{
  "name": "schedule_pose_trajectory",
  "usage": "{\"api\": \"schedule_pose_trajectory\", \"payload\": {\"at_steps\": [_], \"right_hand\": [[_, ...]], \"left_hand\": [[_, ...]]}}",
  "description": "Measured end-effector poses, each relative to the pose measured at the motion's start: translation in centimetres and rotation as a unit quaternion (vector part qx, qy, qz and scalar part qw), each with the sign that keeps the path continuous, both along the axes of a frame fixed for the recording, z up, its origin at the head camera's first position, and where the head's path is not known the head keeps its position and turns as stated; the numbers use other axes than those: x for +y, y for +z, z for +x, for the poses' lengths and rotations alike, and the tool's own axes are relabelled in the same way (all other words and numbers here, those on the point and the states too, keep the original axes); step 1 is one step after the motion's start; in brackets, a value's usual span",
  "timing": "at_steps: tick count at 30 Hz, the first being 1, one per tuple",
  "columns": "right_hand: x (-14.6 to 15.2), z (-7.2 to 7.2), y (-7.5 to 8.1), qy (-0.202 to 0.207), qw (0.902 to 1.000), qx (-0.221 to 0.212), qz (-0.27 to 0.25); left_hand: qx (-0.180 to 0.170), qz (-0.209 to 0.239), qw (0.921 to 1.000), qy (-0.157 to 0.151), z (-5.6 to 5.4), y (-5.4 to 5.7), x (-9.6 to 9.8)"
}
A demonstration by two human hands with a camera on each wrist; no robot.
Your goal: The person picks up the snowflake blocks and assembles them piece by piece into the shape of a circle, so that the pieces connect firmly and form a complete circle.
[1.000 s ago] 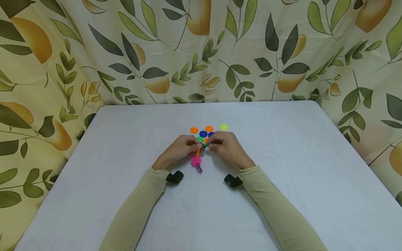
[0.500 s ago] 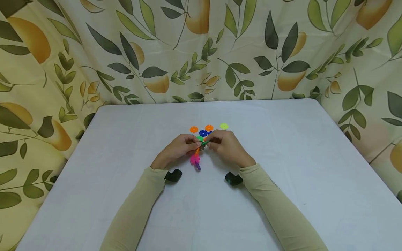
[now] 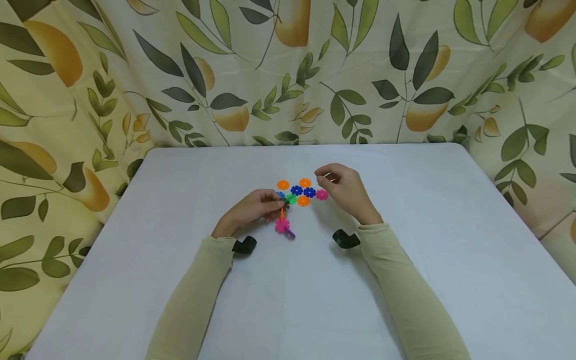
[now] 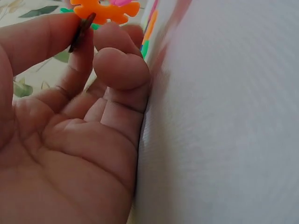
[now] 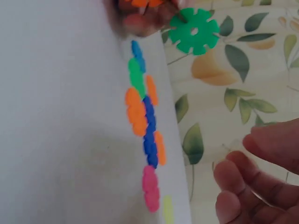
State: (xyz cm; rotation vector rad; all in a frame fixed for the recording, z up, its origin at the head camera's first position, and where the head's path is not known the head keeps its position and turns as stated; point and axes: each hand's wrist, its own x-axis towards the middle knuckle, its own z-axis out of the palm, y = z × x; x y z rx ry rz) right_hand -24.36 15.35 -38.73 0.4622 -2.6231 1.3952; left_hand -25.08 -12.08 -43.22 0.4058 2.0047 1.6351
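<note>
In the head view my left hand (image 3: 247, 210) pinches a small chain of notched flower discs. Thumb and finger grip its brown disc (image 4: 83, 32), with an orange disc (image 4: 110, 11) joined to it. A pink disc (image 3: 282, 226) and a purple disc (image 3: 290, 233) hang at the chain's near end. On the brown disc's far side stands a green disc (image 5: 194, 31). My right hand (image 3: 348, 192) hovers over the right end of the loose discs, fingers loosely bent with nothing between them. The yellow disc (image 5: 168, 209) below it is hidden in the head view.
Loose discs lie flat beyond the hands: several orange (image 3: 283, 185), two dark blue (image 3: 297, 190), one pink (image 3: 321, 195), one bright green (image 5: 137, 77) and one light blue (image 5: 138, 56). Black devices (image 3: 346, 239) sit at both wrists. A leaf-patterned curtain (image 3: 252, 75) borders the white table (image 3: 405, 200).
My right hand has let go of the green disc, now on the chain, and moved right and away towards the yellow disc. My left hand keeps its pinch. The head view has shifted slightly.
</note>
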Motion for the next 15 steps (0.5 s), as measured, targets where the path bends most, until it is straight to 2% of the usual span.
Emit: {"api": "schedule_pose_trajectory", "payload": {"at_steps": [4, 9, 12, 15], "right_hand": [[0.3, -0.8, -0.9, 0.001, 0.9981, -0.036, 0.050], [0.9, -1.3, -2.2, 0.016, 0.9907, -0.073, 0.114], [1.0, -1.5, -2.9, 0.029, 0.9872, -0.076, 0.137], [0.8, -1.6, -3.2, 0.036, 0.9875, -0.065, 0.139]], "left_hand": [[-0.012, 0.018, 0.9998, 0.003, 0.1, -0.2, 0.1], [-0.012, 0.025, 0.9995, 0.013, 0.2, -0.4, 0.1], [-0.015, 0.023, 0.9995, 0.016, 0.1, -0.5, 0.1], [-0.021, 0.021, 0.9992, 0.026, 0.1, -0.2, 0.1]]}}
